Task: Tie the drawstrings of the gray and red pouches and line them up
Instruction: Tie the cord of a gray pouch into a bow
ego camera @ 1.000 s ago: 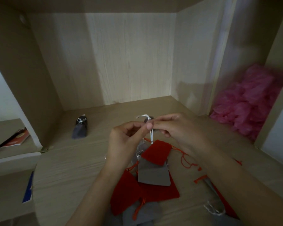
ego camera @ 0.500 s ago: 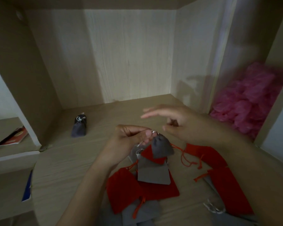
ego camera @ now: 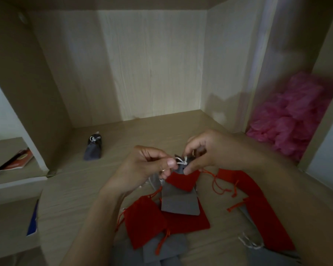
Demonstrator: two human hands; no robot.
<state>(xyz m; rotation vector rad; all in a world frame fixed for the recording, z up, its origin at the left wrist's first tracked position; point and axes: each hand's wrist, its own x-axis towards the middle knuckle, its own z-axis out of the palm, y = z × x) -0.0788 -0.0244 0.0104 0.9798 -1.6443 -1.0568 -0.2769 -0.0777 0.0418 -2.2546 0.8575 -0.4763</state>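
- tied gray pouch [ego camera: 92,150] stands alone at 10 o'clock on the wooden shelf [ego camera: 69,189], well apart from the rest; looks like the line's 1st item.
- left hand [ego camera: 142,169], centre: thumb + fingers pinched narrow on the white drawstring [ego camera: 181,161].
- small gray pouch [ego camera: 181,167] is held in the air btwn both hands, just above the pile.
- right hand [ego camera: 206,152] at 1 o'clock of it: fingertips closed on the cord's other side, mid-knot by my guess.
- loose pile of red pouches [ego camera: 144,221] & gray ones at 6 o'clock, untied.
- handling: soft, light, limp cloth; thin cord prob slips, so grip cord ends close to the neck, not the body.
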